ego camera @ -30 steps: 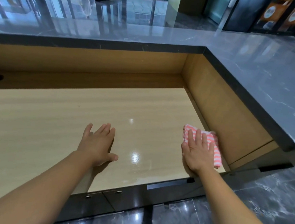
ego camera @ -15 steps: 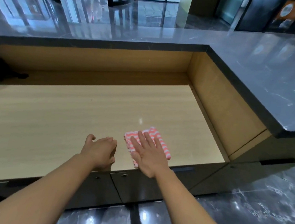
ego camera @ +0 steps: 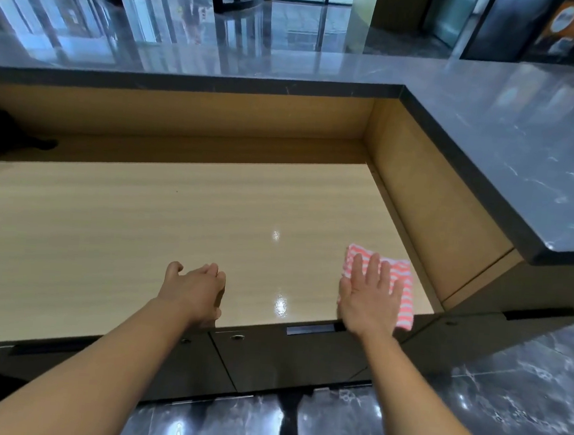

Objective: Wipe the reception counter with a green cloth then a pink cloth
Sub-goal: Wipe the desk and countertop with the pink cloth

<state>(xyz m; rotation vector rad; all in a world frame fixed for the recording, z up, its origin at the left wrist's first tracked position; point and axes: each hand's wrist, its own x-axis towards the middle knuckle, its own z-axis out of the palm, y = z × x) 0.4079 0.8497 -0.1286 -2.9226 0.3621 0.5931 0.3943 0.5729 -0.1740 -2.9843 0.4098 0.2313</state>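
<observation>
Our right hand (ego camera: 370, 294), fingers straight, presses the pink cloth (ego camera: 401, 278) on the tabletop's (ego camera: 140, 226) near right corner; our left hand (ego camera: 194, 287) rests loosely curled, empty. No green cloth shows, so we judge this the final pass.

Right grip (ego camera: 370, 297) flat on pink striped cloth (ego camera: 401, 277) at desk (ego camera: 140, 226) near-right corner, left grip (ego camera: 194, 289) loosely curled at front edge

Lay flat as a folded pink-and-white striped cloth (ego camera: 400, 277) at the front right corner of the glossy pale wood counter (ego camera: 139, 240), near end slightly overhanging the front edge.
</observation>
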